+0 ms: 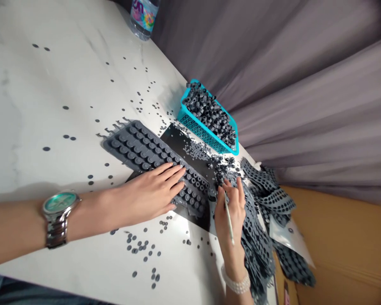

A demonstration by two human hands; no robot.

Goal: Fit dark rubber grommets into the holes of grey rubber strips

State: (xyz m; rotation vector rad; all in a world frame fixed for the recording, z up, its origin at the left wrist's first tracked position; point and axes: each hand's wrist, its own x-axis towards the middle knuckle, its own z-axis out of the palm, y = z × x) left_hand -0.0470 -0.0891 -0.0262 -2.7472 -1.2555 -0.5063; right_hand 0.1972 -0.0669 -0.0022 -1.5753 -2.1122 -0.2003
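Observation:
A dark grey moulded rubber sheet with rows of raised round knobs lies slantwise on a black mat. My left hand rests flat on this sheet, fingers stretched out together. At the sheet's right end, my right hand is closed round a thin pale stick, like a slim pen or tool. The stick's tip is hidden by the fingers. Small black ring-shaped rubber pieces are heaped just beyond the right hand. Beside its wrist hang punched sheets full of holes.
A turquoise basket full of black rubber pieces stands at the table's far edge. Loose discs are scattered over the white table. A water bottle stands at the back, near a grey curtain. Brown cardboard is at right.

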